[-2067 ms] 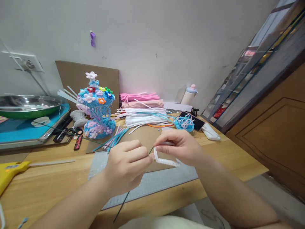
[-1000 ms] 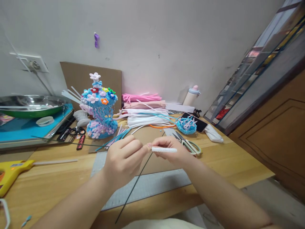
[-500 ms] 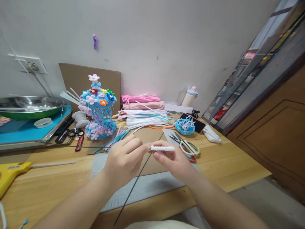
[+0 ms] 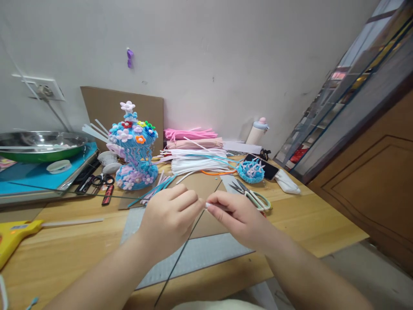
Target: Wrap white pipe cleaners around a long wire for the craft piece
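Note:
My left hand is closed in a pinch, its fingertips meeting those of my right hand over the grey mat. A small white fuzzy end of a pipe cleaner peeks out between them, and the right fingers cover most of the piece. Thin dark wires pass by the left hand: one wire slants down below it, another wire runs off to the left. Whether the left hand grips them is hidden. Just right of my right hand lie the scissors.
A blue pipe-cleaner carousel with flowers stands at the back left. Behind are bundles of white pipe cleaners and pink ones. A blue round piece, a phone, a yellow glue gun and a metal bowl surround the workspace.
My right fingers have closed over the white pipe cleaner, which lay in plain view across them before; only its end shows now. My left hand has barely moved.

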Motion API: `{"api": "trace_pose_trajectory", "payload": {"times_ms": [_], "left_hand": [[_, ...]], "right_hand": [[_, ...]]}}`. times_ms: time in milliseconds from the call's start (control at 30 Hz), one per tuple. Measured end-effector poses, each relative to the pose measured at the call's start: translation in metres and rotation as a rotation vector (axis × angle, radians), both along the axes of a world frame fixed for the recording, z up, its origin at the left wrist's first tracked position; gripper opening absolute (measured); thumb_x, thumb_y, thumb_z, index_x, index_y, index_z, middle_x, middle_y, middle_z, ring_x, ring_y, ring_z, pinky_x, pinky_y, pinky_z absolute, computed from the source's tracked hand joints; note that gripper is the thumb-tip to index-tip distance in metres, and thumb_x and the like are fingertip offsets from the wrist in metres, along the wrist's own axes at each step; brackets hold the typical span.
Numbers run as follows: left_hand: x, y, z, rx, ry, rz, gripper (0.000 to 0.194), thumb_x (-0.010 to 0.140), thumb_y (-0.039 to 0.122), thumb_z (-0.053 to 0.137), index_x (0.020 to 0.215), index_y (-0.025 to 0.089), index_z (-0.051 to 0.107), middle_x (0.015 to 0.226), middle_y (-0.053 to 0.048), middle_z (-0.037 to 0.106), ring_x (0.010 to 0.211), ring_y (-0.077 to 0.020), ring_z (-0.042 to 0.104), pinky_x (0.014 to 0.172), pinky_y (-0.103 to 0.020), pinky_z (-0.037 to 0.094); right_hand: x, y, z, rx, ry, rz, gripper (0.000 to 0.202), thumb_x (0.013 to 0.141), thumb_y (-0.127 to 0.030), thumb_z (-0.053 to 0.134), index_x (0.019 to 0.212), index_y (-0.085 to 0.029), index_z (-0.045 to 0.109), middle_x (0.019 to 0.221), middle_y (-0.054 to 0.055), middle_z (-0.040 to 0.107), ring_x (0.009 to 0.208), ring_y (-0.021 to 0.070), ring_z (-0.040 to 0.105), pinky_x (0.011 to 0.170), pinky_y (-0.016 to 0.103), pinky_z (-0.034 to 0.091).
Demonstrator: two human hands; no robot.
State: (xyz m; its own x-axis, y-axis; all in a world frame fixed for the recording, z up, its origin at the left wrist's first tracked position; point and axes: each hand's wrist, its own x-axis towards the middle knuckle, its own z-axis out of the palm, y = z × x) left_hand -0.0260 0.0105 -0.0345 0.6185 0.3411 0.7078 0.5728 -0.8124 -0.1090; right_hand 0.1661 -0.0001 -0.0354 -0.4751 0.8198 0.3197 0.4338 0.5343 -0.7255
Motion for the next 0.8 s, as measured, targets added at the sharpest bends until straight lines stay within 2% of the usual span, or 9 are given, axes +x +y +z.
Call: {"api": "trace_pose_trajectory", "payload": {"times_ms": [133, 233, 300, 400, 467, 500, 567, 667, 800], "left_hand": [[-0.001, -0.002, -0.005, 0.253, -0.086, 0.083, 0.017, 0.081, 0.01, 0.059, 0.092, 0.021, 0.064, 0.087, -0.003, 0.067, 0.088, -0.0202, 0.056, 0.08, -0.036, 0.043], [0.002, 0.001, -0.02, 0.336, -0.383, 0.092, 0.027, 0.074, 0.011, 0.069, 0.096, 0.024, 0.062, 0.094, -0.004, 0.06, 0.094, -0.0207, 0.054, 0.086, -0.038, 0.043], [0.009, 0.004, -0.032, 0.146, -0.656, 0.07, 0.029, 0.074, 0.012, 0.069, 0.097, 0.024, 0.057, 0.094, -0.004, 0.055, 0.093, -0.02, 0.054, 0.085, -0.038, 0.045], [0.023, 0.01, -0.045, -0.496, -0.926, -0.063, 0.027, 0.081, 0.026, 0.063, 0.105, 0.022, 0.049, 0.094, -0.005, 0.056, 0.089, -0.0184, 0.058, 0.079, -0.036, 0.05], [0.032, 0.012, -0.047, -0.895, -0.98, -0.215, 0.029, 0.082, 0.037, 0.06, 0.104, 0.021, 0.049, 0.084, -0.003, 0.058, 0.076, -0.0154, 0.06, 0.068, -0.031, 0.052], [0.034, 0.013, -0.047, -1.032, -0.991, -0.267, 0.03, 0.081, 0.04, 0.061, 0.1, 0.019, 0.052, 0.078, -0.001, 0.058, 0.068, -0.0135, 0.059, 0.061, -0.028, 0.051], [0.035, 0.013, -0.044, -1.181, -0.996, -0.272, 0.03, 0.078, 0.043, 0.064, 0.089, 0.016, 0.058, 0.068, 0.001, 0.057, 0.057, -0.0098, 0.054, 0.052, -0.022, 0.047], [0.031, 0.013, -0.037, -1.28, -0.978, -0.167, 0.031, 0.074, 0.043, 0.067, 0.08, 0.013, 0.061, 0.056, 0.004, 0.054, 0.046, -0.0067, 0.047, 0.043, -0.019, 0.039], [0.028, 0.01, -0.026, -1.412, -0.944, -0.053, 0.029, 0.072, 0.04, 0.068, 0.071, 0.013, 0.058, 0.046, 0.006, 0.049, 0.037, -0.005, 0.041, 0.038, -0.017, 0.032]], "right_hand": [[-0.008, 0.002, -0.011, -0.248, 0.331, 0.031, 0.024, 0.09, -0.037, 0.051, 0.078, -0.017, 0.055, 0.062, -0.004, 0.041, 0.055, 0.0091, 0.035, 0.05, 0.022, 0.029], [-0.013, 0.005, -0.021, -0.535, 0.661, 0.065, 0.024, 0.085, -0.04, 0.059, 0.078, -0.017, 0.054, 0.053, -0.009, 0.031, 0.045, 0.006, 0.021, 0.042, 0.02, 0.016], [-0.015, 0.007, -0.024, -0.694, 0.803, 0.069, 0.023, 0.083, -0.038, 0.061, 0.078, -0.017, 0.054, 0.05, -0.01, 0.028, 0.043, 0.005, 0.015, 0.04, 0.019, 0.01], [-0.016, 0.01, -0.025, -0.827, 0.931, 0.085, 0.022, 0.082, -0.036, 0.063, 0.076, -0.017, 0.053, 0.049, -0.011, 0.027, 0.042, 0.004, 0.011, 0.039, 0.018, 0.007], [-0.015, 0.012, -0.026, -0.873, 0.979, 0.101, 0.022, 0.081, -0.035, 0.064, 0.075, -0.018, 0.052, 0.049, -0.011, 0.028, 0.041, 0.0033, 0.011, 0.038, 0.017, 0.007], [-0.015, 0.012, -0.027, -0.882, 0.995, 0.101, 0.022, 0.081, -0.035, 0.064, 0.075, -0.018, 0.051, 0.049, -0.011, 0.028, 0.04, 0.0031, 0.011, 0.038, 0.017, 0.007], [-0.015, 0.013, -0.031, -0.873, 1.011, 0.087, 0.022, 0.081, -0.034, 0.064, 0.075, -0.018, 0.05, 0.048, -0.011, 0.029, 0.039, 0.0027, 0.011, 0.038, 0.017, 0.007], [-0.017, 0.015, -0.039, -0.798, 1.002, 0.037, 0.021, 0.081, -0.035, 0.064, 0.077, -0.018, 0.051, 0.048, -0.012, 0.03, 0.039, 0.0028, 0.012, 0.039, 0.017, 0.007], [-0.021, 0.016, -0.049, -0.557, 0.873, -0.109, 0.02, 0.084, -0.037, 0.06, 0.078, -0.018, 0.053, 0.049, -0.011, 0.029, 0.041, 0.0049, 0.017, 0.04, 0.019, 0.013]]}}
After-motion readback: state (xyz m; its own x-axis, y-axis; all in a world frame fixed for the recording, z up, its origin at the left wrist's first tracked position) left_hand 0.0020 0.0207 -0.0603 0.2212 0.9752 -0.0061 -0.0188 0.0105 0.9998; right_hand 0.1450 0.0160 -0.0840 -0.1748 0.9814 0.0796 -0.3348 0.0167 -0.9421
